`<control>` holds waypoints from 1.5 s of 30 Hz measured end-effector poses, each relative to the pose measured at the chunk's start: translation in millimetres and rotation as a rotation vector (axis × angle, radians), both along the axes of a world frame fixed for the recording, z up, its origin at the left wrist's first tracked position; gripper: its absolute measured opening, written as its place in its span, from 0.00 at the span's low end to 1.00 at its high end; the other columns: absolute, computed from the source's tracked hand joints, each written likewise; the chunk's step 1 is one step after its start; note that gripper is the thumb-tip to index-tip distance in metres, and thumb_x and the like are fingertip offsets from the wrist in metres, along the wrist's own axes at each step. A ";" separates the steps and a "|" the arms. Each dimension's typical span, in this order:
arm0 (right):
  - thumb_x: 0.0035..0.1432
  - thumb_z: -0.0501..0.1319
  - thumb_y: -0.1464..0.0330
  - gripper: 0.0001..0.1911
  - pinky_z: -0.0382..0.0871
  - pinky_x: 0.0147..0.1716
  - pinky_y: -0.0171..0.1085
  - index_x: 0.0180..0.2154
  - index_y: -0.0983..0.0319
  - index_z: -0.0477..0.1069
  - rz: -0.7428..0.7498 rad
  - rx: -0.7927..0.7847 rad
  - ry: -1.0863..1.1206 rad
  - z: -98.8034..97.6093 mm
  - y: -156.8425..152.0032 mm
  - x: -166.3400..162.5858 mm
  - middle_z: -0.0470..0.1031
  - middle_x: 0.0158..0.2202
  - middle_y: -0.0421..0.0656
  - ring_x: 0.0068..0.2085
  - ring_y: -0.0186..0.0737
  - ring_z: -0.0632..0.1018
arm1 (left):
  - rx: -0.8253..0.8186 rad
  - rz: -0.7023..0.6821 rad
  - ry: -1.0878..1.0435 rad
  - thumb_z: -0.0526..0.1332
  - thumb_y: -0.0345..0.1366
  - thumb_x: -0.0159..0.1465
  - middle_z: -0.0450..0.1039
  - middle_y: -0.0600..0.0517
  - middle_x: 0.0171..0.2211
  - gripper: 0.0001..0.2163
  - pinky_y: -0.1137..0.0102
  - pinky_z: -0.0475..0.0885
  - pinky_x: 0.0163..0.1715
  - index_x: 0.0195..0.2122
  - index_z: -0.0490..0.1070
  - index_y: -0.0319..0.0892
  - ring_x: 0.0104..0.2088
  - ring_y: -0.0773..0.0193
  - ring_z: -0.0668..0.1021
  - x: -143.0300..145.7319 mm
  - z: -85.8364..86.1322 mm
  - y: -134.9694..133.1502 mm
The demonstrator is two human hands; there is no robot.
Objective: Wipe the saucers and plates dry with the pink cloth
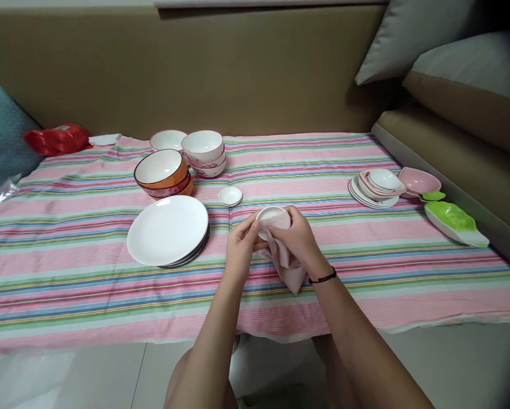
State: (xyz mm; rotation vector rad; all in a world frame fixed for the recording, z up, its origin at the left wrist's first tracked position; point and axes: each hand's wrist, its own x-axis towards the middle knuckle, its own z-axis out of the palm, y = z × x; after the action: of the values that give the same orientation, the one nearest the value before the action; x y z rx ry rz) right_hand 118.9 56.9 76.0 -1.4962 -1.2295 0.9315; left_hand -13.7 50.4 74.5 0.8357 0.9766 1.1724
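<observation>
Between my two hands is a small white dish, raised a little over the striped cloth. My left hand pinches its left rim, thumb on top. A pale pink cloth is bunched in my right hand, which presses it into the dish's inside and hangs the rest below. The right fingers are partly hidden behind the dish and the cloth. Just beyond my hands, a small stack of white dishes sits on the striped cloth. Left of my left hand lies a stack of plates, a white one on top.
Orange and red bowls and white bowls with red rims stand stacked at back left. On the right are small plates with dishes, a pink bowl and a green leaf-shaped dish. A striped cloth covers the seat; cushions rise at right.
</observation>
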 end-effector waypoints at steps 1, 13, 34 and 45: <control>0.40 0.69 0.62 0.20 0.66 0.33 0.36 0.36 0.60 0.66 0.012 0.011 0.008 -1.0 0.7 1.3 0.72 0.34 0.39 0.35 0.41 0.73 | -0.004 0.013 -0.016 0.68 0.46 0.52 0.75 0.52 0.34 0.24 0.67 0.78 0.31 0.48 0.74 0.42 0.29 0.66 0.78 0.5 -1.3 0.9; 0.52 0.62 0.53 0.18 0.57 0.25 0.33 0.24 0.60 0.63 -0.123 0.071 -0.060 -9.8 7.3 11.1 0.65 0.22 0.37 0.26 0.35 0.66 | 0.105 -0.045 -0.053 0.68 0.41 0.52 0.70 0.47 0.50 0.20 0.65 0.78 0.37 0.47 0.73 0.44 0.46 0.57 0.75 0.7 5.7 1.9; 0.60 0.56 0.55 0.27 0.44 0.20 0.34 0.17 0.61 0.49 -0.144 0.284 -0.355 -2.8 3.7 15.3 0.47 0.16 0.34 0.20 0.29 0.53 | 0.170 -0.139 0.141 0.66 0.38 0.54 0.75 0.51 0.35 0.19 0.73 0.72 0.25 0.46 0.70 0.41 0.28 0.66 0.76 -8.1 9.8 0.7; 0.49 0.65 0.58 0.16 0.63 0.28 0.32 0.30 0.61 0.63 -0.027 0.124 0.190 -12.2 3.9 -6.6 0.68 0.27 0.37 0.30 0.35 0.70 | 0.117 -0.032 -0.034 0.70 0.37 0.50 0.74 0.47 0.44 0.20 0.62 0.75 0.43 0.44 0.70 0.41 0.41 0.60 0.78 -4.3 5.7 0.3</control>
State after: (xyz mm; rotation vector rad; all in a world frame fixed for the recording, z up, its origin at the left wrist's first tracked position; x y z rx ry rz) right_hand 112.3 60.8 63.8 -1.2927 -1.1061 0.9392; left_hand -18.0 50.7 80.2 0.9182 0.8709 1.2217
